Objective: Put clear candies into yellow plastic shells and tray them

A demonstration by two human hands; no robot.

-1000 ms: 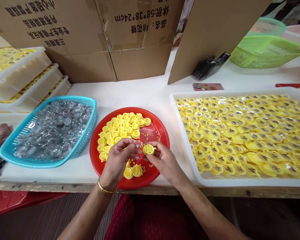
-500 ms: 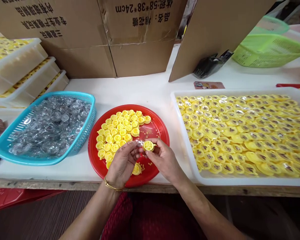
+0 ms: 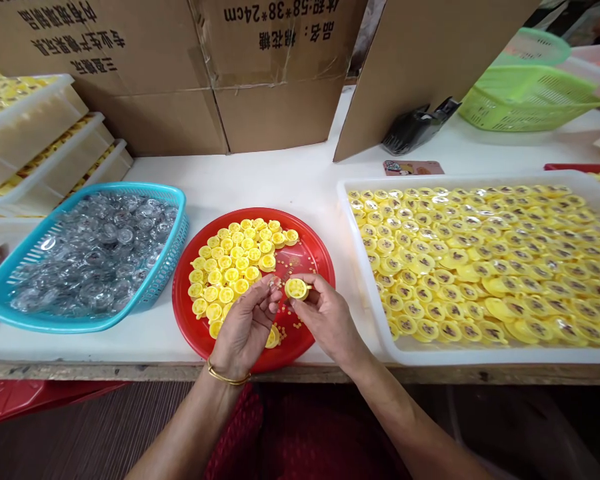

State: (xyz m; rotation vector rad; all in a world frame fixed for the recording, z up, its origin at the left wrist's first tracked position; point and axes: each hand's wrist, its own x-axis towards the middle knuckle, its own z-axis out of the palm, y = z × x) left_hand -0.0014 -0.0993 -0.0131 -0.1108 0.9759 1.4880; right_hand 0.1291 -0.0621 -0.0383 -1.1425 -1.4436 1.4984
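Note:
My right hand (image 3: 329, 319) pinches a small round yellow plastic cup (image 3: 296, 289) by its side, its open top facing up with pale bits inside. Close to its left, my left hand (image 3: 245, 327) has thumb and fingers closed on a small clear plastic piece (image 3: 274, 283), mostly hidden by the fingertips. Both hands hover over a red round tray (image 3: 316, 257). On that tray, rows of similar yellow cups (image 3: 226, 262) stand packed together at the left and back. Loose pale bits (image 3: 300, 265) lie scattered on its right part.
Left of the tray is a blue basket (image 3: 183, 230) of clear plastic pieces (image 3: 105, 247). At the right, a white bin (image 3: 353, 223) holds many filled yellow pieces (image 3: 450, 267). Stacked bins (image 3: 30, 147), cardboard (image 3: 275, 117), a black object (image 3: 415, 130) and green baskets (image 3: 525, 100) stand behind.
The clear piece in my left hand has moved slightly left, away from the yellow cup, leaving a gap. My right hand keeps hold of the cup. The whole view has shifted slightly.

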